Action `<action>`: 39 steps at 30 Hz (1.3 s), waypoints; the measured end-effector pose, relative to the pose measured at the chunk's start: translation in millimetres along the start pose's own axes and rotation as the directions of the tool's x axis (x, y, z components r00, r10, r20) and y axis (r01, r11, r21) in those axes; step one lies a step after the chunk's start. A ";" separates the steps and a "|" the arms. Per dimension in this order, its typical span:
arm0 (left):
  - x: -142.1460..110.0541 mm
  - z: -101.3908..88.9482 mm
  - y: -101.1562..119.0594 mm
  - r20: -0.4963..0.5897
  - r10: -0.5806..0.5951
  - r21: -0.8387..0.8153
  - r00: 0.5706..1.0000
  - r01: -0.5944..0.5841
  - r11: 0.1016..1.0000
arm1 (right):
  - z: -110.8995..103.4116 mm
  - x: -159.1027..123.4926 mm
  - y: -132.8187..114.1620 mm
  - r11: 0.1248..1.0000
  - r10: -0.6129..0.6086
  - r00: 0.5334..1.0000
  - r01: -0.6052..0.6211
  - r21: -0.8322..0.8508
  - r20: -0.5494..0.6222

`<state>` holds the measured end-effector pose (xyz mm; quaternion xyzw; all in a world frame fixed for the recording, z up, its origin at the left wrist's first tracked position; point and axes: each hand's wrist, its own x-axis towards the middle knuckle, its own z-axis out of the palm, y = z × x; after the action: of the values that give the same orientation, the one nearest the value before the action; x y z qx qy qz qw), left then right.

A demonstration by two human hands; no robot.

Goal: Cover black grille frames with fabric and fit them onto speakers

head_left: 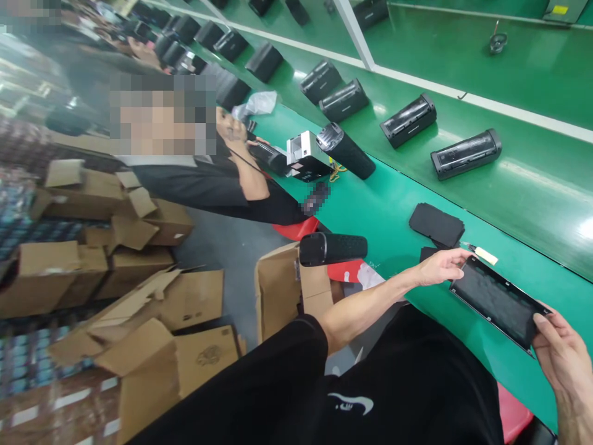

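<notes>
A flat black rectangular panel (498,301) is held over the green bench edge between both hands. My left hand (440,266) pinches its far left corner, fingers closed on the rim. My right hand (563,352) grips the near right end, thumb on top. A stack of black foam pads (435,224) lies just beyond the panel, and a small tool with a pale tag (482,252) rests beside them.
Several black speaker bodies (466,153) ride the green conveyor (532,185). One speaker (332,248) lies at the bench edge over an open carton (282,290). A seated co-worker (208,179) works at the left. Cardboard boxes (120,296) are piled on the floor.
</notes>
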<state>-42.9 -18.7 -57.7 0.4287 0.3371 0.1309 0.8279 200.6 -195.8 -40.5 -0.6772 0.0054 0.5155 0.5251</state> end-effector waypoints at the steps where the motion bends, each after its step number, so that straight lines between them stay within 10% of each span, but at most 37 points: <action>1: 0.3 -0.4 -0.5 -0.004 -0.006 -0.002 1.000 0.006 1.000 | -1.8 1.4 -0.1 1.000 -0.002 1.000 0.002 -0.001 0.011; 13: 8.2 -1.3 -13.5 0.007 0.070 -0.597 0.998 -0.052 0.800 | 20.0 11.0 -15.7 0.992 -0.117 0.993 0.116 0.058 0.008; 18: 15.1 12.0 -21.3 0.172 0.137 -0.582 0.976 -0.011 0.813 | 57.5 10.8 -28.5 0.981 -0.192 0.975 0.189 0.041 0.109; 25: 28.1 -0.5 -23.3 0.044 0.143 -0.542 0.989 -0.097 0.835 | 74.8 19.8 -44.4 0.994 -0.093 0.952 0.104 -0.023 0.293; 29: 30.9 -18.1 -16.9 0.035 0.175 -0.539 0.984 -0.129 0.832 | 85.1 70.5 -65.8 0.993 -0.063 0.939 0.092 -0.070 0.337; 39: 3.4 -46.4 -3.7 -0.152 0.306 -0.660 0.940 -0.328 0.676 | 277.6 263.9 -85.5 0.977 0.075 0.996 -0.066 -0.201 0.039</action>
<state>-71.8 9.6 -81.0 0.1484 0.1988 0.3917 0.8860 178.9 182.5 -142.9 -0.7136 -0.0347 0.5474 0.4358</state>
